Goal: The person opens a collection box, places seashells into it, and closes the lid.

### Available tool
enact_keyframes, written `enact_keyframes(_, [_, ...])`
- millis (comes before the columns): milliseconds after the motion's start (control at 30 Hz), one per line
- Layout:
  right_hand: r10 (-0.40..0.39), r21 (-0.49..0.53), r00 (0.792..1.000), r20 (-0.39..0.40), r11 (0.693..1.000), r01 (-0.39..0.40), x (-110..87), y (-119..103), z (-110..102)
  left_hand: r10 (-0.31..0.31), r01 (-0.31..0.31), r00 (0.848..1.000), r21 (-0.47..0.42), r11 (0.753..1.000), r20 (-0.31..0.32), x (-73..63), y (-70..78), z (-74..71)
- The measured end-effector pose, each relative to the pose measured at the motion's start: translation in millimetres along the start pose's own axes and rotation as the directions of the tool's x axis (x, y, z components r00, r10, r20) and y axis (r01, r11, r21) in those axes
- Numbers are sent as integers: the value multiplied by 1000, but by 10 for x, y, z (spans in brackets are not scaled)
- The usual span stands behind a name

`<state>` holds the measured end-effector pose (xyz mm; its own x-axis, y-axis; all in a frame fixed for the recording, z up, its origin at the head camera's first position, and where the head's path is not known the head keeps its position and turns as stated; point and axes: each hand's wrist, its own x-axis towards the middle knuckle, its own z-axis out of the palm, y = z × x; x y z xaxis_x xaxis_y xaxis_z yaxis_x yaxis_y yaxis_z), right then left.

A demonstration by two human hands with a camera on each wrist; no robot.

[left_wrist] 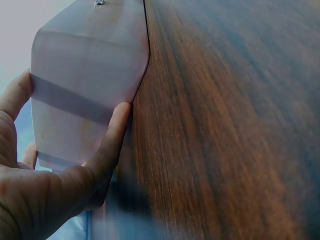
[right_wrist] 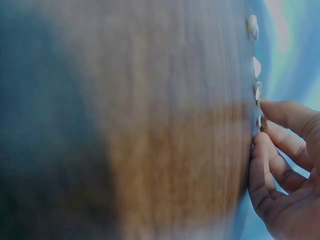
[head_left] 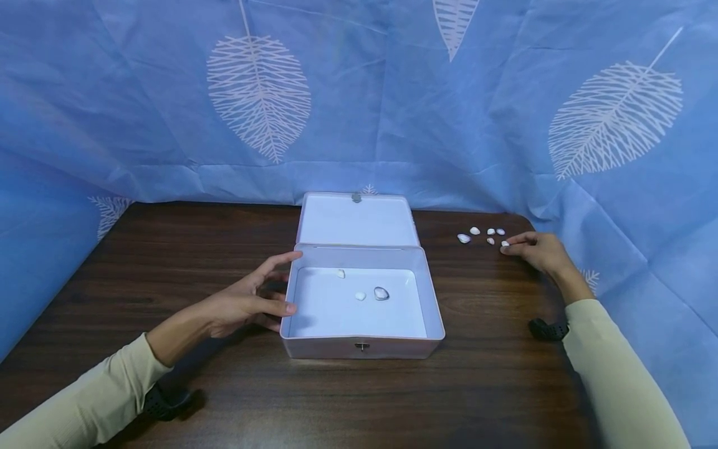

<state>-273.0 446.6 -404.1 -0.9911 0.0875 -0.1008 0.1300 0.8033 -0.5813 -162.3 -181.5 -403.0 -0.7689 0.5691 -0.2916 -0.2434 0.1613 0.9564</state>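
Observation:
An open white metal box stands on the table, with its hinged lid tipped back. Three seashells lie inside, among them a larger dark-rimmed seashell. My left hand rests against the box's left side with fingers spread, thumb and forefinger at the rim. In the left wrist view, fingertips touch the pale side wall. At the table's far right, my right hand pinches a small white seashell between thumb and fingers. Several more seashells lie just left of it, including a white seashell.
The dark wooden table extends around the box. A blue curtain with white leaf prints hangs along the back and both sides, close to the right hand. Black straps sit at both wrists.

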Motion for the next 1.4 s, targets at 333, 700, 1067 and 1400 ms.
enact_keyframes(333, [-54,23,998,16,998,54,-65,-147,-24,16,-16,1000,4,1000,0,-9,-3,-14])
enact_keyframes(700, [-139,89,990,-2,986,138,-182,-347,89,9,-9,1000,4,1000,3,0,20,-10])
enact_keyframes(1067, [-214,38,977,-17,976,214,-351,-685,254,6,-6,1000,-8,1000,10,6,17,-10])
enact_keyframes(1400, [-269,60,963,4,961,269,-513,-948,385,-2,2,1000,-7,1000,8,3,2,-13])
